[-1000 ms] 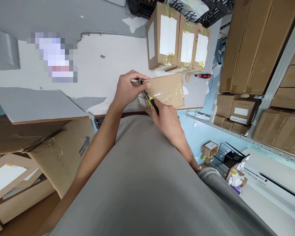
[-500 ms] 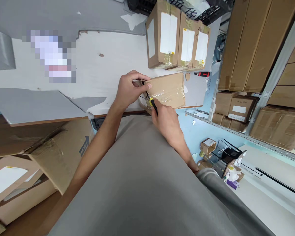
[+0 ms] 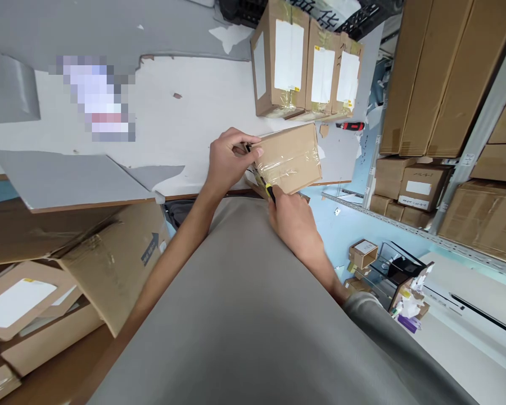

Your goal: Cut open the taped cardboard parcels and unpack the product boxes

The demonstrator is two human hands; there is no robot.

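Note:
A small taped cardboard box [image 3: 293, 154] lies at the table's front edge. My left hand [image 3: 231, 154] closes its thumb and fingers on the box's left corner. Something dark shows between those fingertips; I cannot make out what it is. My right hand [image 3: 293, 216] is wrapped around a utility knife [image 3: 270, 190] with a black and yellow handle. The knife's thin front end lies along the left edge of the box, pointing toward my left fingers. Its tip is hard to see.
Three labelled cartons [image 3: 289, 62] stand behind the box. A red and black cutter [image 3: 351, 126] lies to the right. An open carton [image 3: 109, 253] is below the table at left. Shelves of cartons [image 3: 421, 84] rise at right. A blurred patch [image 3: 95, 98] covers something on the table.
My right hand and the knife have drawn slightly down along the box's left edge, toward my body. My left hand keeps its hold on the corner. The whole view has shifted a little.

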